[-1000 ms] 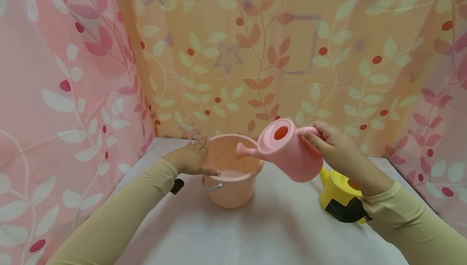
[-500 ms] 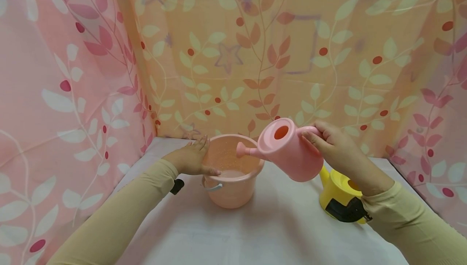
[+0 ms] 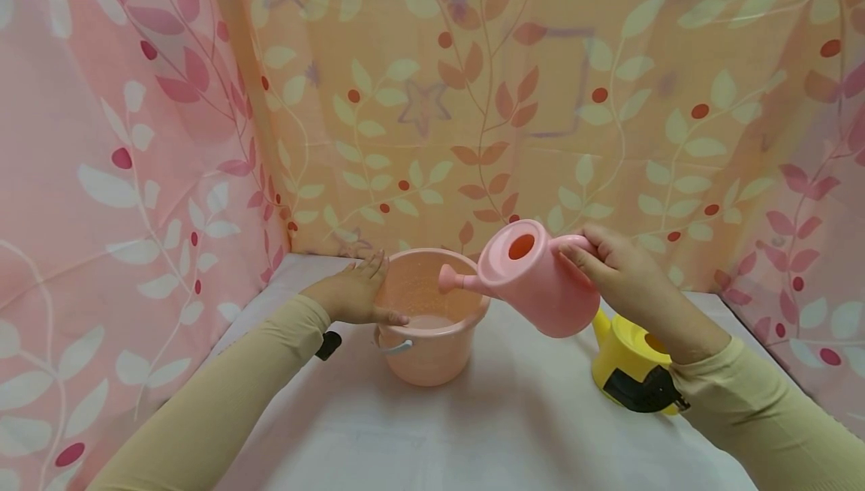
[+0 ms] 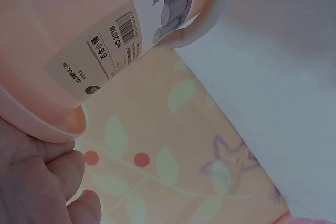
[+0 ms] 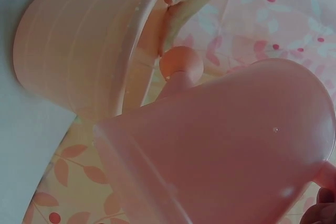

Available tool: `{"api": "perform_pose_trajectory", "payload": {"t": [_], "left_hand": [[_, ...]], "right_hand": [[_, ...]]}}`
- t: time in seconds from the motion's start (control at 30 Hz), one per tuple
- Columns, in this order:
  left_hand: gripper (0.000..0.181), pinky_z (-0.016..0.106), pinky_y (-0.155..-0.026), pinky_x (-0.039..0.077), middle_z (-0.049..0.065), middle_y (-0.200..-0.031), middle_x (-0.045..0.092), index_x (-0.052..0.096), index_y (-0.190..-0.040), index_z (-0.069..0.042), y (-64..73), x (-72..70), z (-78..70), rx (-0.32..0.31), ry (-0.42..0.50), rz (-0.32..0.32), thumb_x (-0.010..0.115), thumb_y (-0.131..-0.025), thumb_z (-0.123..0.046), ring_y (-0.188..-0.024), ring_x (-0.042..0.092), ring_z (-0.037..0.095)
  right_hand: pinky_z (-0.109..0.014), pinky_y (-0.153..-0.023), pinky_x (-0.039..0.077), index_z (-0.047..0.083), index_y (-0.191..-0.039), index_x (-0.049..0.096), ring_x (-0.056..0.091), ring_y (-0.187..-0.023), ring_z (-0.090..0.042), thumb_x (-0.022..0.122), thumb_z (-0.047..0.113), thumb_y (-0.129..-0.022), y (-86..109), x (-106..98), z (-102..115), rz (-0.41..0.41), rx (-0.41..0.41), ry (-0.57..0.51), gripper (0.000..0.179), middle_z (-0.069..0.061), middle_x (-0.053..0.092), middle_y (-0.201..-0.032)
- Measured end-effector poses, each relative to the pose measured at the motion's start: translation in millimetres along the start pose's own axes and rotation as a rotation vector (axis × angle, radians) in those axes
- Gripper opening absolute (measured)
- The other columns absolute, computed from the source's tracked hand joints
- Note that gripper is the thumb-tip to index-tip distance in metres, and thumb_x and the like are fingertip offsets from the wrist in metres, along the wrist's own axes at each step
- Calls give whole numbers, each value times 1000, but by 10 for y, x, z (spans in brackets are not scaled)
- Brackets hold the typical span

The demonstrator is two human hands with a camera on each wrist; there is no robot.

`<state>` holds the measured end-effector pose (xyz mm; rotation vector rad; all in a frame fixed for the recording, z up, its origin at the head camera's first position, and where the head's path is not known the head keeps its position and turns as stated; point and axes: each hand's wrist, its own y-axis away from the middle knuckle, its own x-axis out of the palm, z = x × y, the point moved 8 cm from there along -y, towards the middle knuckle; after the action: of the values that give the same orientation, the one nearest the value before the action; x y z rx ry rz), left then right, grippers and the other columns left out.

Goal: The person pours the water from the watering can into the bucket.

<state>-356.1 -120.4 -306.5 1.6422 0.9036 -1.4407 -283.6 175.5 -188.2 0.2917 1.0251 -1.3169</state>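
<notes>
Left wrist | bucket (image 4: 37,14) label (image 4: 102,51): "COLORFUL Life", "NO.2018" | left fingers (image 3: 374,263) spread on rim (image 3: 442,331) | right fingers (image 3: 604,239) grip watering can (image 3: 550,296)

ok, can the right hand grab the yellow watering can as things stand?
Probably not: the right hand is taken up holding the pink watering can, so it would likely need freeing first. The yellow watering can otherwise looks close, partly hidden behind the black wrist device.

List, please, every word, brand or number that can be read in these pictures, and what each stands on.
"NO.2018": on the label of the peach bucket.
"COLORFUL Life": on the same label.
Larger Chinese characters there: too blurred to read surely.
Barcode digits and fine print: too small.
Elsewhere: no readable text.
</notes>
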Motion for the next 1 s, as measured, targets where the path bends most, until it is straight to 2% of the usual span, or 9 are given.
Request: {"api": "perform_pose_trajectory", "payload": {"t": [0.6, 1.0], "left_hand": [[121, 47, -111, 8, 20, -151, 0, 7, -143, 7, -31, 24, 29, 0, -18, 1, 39, -69, -83, -139, 4, 30], [118, 49, -110, 9, 21, -150, 2, 8, -143, 7, 7, -18, -18, 6, 6, -7, 45, -71, -79, -139, 5, 30]], "right_hand": [[-28, -59, 46, 9, -96, 55, 49, -77, -24, 51, 38, -92, -4, -1, -2, -4, -9, 9, 30, -7, 54, -76], [-28, -60, 47, 9, -97, 56, 49, -78, -24, 51, 39, -91, -9, 6, -8, 0, 2, 4, 31, -8, 54, -78]]}}
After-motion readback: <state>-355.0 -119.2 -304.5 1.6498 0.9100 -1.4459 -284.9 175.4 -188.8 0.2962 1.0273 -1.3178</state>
